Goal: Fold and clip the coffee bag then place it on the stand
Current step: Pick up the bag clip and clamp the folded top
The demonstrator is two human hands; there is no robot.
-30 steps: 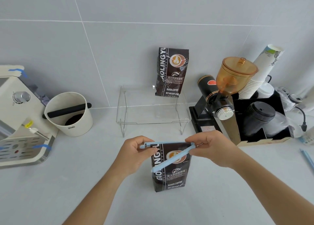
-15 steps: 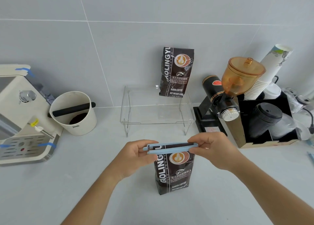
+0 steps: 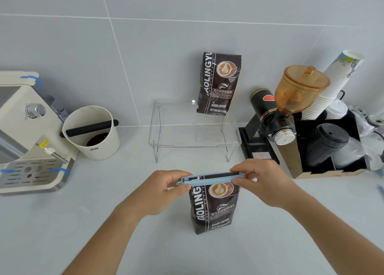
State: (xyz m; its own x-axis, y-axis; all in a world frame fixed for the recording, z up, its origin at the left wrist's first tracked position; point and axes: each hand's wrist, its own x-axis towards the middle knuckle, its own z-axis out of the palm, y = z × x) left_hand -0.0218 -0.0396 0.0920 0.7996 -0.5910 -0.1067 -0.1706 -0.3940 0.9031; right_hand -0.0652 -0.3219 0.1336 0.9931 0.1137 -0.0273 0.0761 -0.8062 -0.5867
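A dark brown coffee bag (image 3: pixel 214 210) stands upright on the white counter in front of me. A light blue clip (image 3: pixel 209 179) lies level across its folded top. My left hand (image 3: pixel 162 189) pinches the clip's left end, and my right hand (image 3: pixel 261 181) pinches its right end. Behind the bag stands a clear acrylic stand (image 3: pixel 195 133) against the wall. A second coffee bag (image 3: pixel 219 85) of the same kind stands upright on the stand's back right part.
A cream espresso machine (image 3: pixel 27 133) and a white knock box (image 3: pixel 93 133) sit at the left. A black grinder with an amber hopper (image 3: pixel 286 106), stacked paper cups (image 3: pixel 332 87) and a black box of lids (image 3: pixel 330 148) stand at the right.
The clip's lower arm, which hung open at a slant across the bag, has swung up and closed level along the folded top. Both hands stayed at its ends.
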